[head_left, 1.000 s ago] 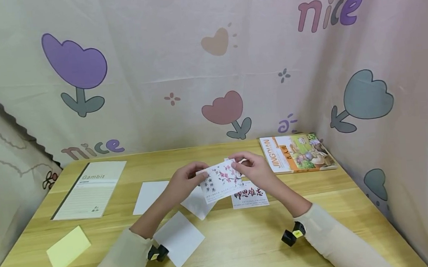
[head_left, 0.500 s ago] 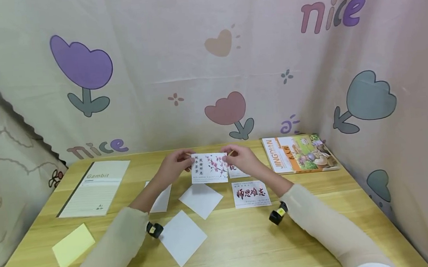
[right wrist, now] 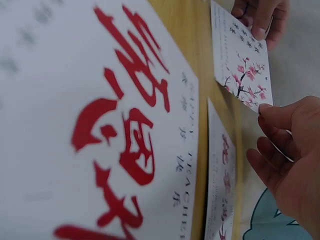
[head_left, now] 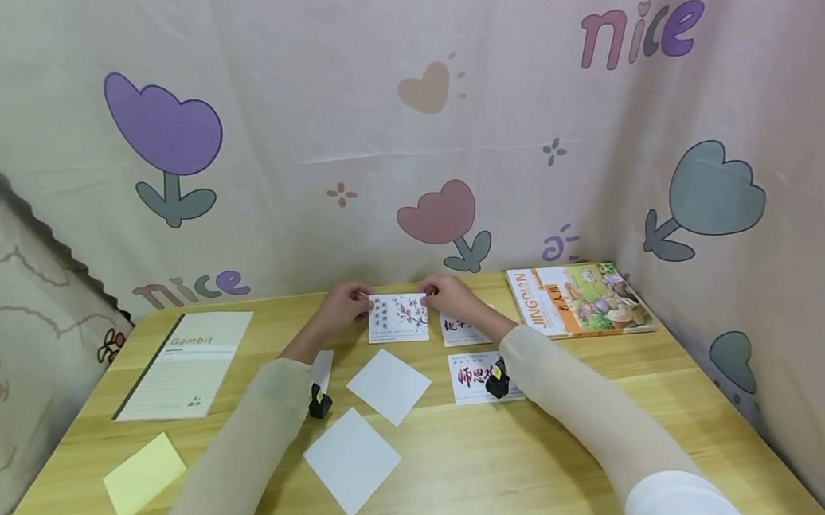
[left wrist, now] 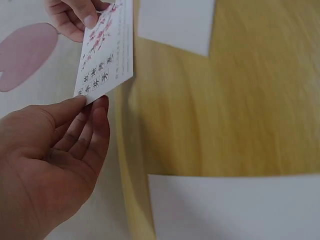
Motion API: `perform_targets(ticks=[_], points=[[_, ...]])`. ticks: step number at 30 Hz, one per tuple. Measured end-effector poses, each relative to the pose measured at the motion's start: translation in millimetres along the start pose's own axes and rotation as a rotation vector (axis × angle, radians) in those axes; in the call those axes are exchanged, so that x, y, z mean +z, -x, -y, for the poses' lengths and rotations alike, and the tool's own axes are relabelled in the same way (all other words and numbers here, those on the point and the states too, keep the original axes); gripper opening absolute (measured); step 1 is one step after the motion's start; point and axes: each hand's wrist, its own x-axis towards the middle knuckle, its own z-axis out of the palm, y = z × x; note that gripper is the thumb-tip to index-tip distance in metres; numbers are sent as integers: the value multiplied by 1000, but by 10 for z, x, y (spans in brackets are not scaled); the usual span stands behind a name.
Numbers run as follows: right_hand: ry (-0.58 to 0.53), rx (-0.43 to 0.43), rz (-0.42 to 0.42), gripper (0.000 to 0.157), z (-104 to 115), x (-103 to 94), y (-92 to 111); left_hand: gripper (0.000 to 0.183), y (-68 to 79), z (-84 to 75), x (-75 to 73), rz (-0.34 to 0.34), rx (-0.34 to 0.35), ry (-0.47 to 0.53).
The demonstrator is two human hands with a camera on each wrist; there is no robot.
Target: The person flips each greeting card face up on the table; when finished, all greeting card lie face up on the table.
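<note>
Between both hands is a white card (head_left: 398,319) printed with pink blossoms and Chinese writing, near the back edge of the table. My left hand (head_left: 346,303) pinches its left edge between thumb and fingers. At the opposite edge, my right hand (head_left: 449,296) pinches it the same way. In the left wrist view the blossom card (left wrist: 105,50) stands tilted, its printed face showing. Just right of it lies a card with dark red writing (head_left: 461,330), partly behind the right forearm. Nearer lies another card with red writing (head_left: 473,377), partly covered by the right wrist camera.
Two plain white square sheets (head_left: 352,461) lie turned cornerwise nearer the front. Another white sheet (head_left: 323,367) shows beside the left wrist. A Gambit notebook (head_left: 185,366) and a yellow pad (head_left: 144,476) are at left; a colourful book (head_left: 581,300) lies back right, before the curtain (head_left: 286,99).
Both hands have carried the blossom card away from the body, toward the back of the table, and straightened it from its slant. The card with dark red writing has come into view beside it.
</note>
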Motion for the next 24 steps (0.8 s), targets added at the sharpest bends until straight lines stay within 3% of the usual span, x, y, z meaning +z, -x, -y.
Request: perform_targets(ticks=[10,24], points=[[91,7,72,16,-33,42,13,24,-52,63,38,83,3,-219],[167,-34,109,18,-26,81,21,17,-29,68,69,112,-16,-332]])
